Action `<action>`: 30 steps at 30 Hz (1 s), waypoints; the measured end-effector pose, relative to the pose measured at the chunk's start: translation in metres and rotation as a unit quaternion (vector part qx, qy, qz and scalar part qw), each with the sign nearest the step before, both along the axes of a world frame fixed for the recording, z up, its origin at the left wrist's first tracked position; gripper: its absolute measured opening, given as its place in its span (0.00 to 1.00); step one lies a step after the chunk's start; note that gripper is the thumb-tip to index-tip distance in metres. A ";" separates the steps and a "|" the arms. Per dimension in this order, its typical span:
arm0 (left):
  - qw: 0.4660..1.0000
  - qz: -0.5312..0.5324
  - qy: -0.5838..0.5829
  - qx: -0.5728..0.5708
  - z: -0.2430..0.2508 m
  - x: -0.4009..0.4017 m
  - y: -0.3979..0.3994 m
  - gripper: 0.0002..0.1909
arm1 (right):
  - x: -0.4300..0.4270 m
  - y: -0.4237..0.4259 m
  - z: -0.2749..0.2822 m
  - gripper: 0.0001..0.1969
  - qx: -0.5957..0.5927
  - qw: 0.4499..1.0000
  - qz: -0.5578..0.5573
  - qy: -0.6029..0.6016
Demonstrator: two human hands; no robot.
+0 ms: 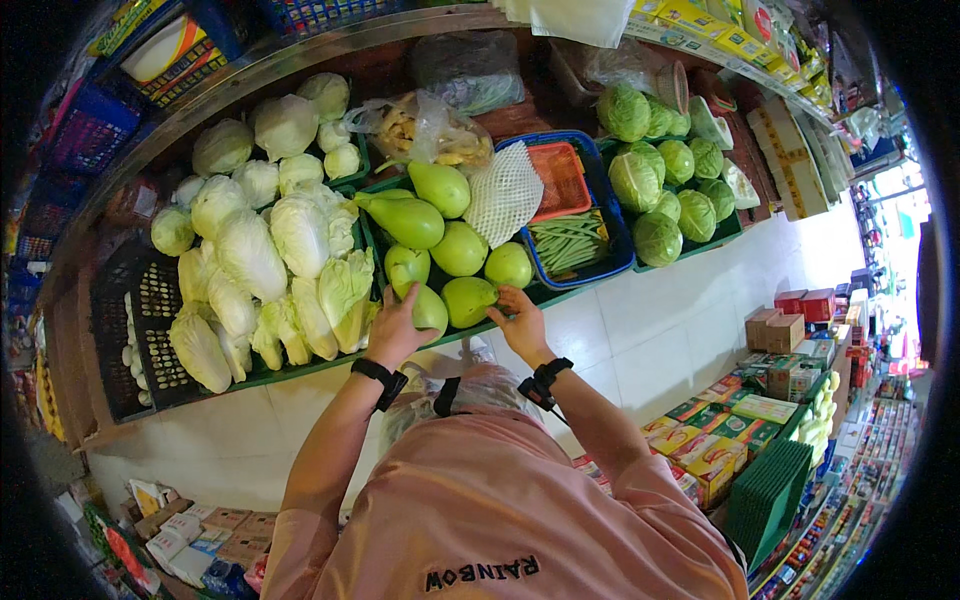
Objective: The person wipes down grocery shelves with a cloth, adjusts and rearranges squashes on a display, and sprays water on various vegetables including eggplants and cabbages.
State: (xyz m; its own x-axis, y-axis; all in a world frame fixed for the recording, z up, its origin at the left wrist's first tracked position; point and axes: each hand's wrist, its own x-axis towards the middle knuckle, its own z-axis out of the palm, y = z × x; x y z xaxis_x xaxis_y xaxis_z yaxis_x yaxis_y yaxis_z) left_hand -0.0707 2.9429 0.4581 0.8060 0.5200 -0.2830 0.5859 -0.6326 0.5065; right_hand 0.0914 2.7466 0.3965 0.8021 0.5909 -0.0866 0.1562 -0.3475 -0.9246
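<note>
Low in the middle of a green crate (559, 298), my left hand (396, 330) curls around a pale green gourd (429, 311), thumb on its near side and fingers on its left. My right hand (523, 324) is at the stem end of the neighbouring gourd (469, 301); its fingers are apart, the fingertips at or touching the tip. More gourds (459, 249) lie behind these two, some with long necks. A white foam net sleeve (508, 193) drapes over the crate's right side. Both wrists wear black straps.
Napa cabbages (250, 255) pile up on the left beside a black crate (154, 330). To the right are a blue basket (626, 259) with green beans (564, 241) and an orange tray (559, 180), then round cabbages (636, 182). Boxed goods (705, 457) and stacked green crates (769, 491) stand lower right.
</note>
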 end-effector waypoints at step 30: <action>0.972 0.200 -0.121 0.022 -0.029 0.043 0.017 0.25 | 0.104 0.028 0.034 0.34 -0.229 0.775 0.361 -0.466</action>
State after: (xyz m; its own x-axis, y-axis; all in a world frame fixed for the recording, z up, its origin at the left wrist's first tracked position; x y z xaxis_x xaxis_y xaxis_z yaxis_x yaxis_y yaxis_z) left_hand -0.0279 2.9604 0.4291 0.5764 0.8132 -0.0808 0.6565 -0.4019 0.6383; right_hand 0.1953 2.7747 0.4301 0.1178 0.9930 -0.0010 0.9882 -0.1173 -0.0982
